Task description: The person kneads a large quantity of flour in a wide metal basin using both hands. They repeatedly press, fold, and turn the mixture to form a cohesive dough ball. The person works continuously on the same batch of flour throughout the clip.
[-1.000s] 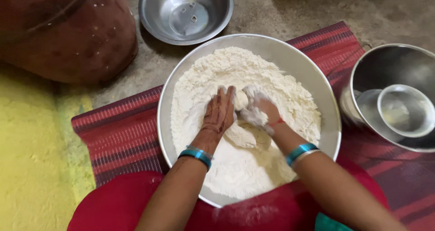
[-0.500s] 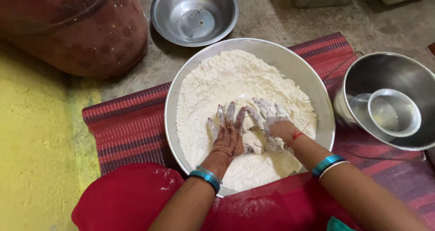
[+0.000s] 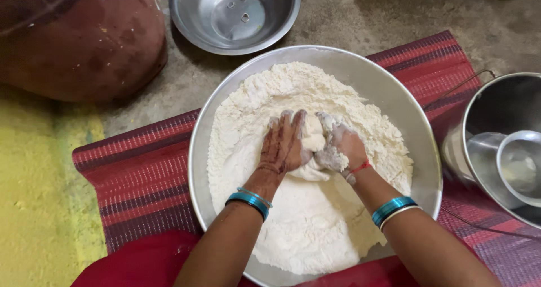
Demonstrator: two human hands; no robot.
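Note:
A wide steel basin (image 3: 394,90) sits on a red striped mat and holds a big heap of white flour (image 3: 304,236). My left hand (image 3: 284,146) presses palm down into the middle of the heap, fingers spread and dusted white. Beside it, my right hand (image 3: 340,147) is caked in flour and curls around a soft lump of wet dough (image 3: 310,143) lying between the two hands. Both wrists wear blue bangles; the right also has a red thread.
A small empty steel bowl (image 3: 234,14) stands on the concrete floor behind the basin. A reddish clay pot (image 3: 79,39) is at the back left. At the right, a steel pail (image 3: 496,112) holds a smaller steel cup (image 3: 521,163). Yellow floor lies left.
Both hands drew toward me and then pushed forward again into the middle of the flour, gathering the wet lump between them. The view has shifted slightly.

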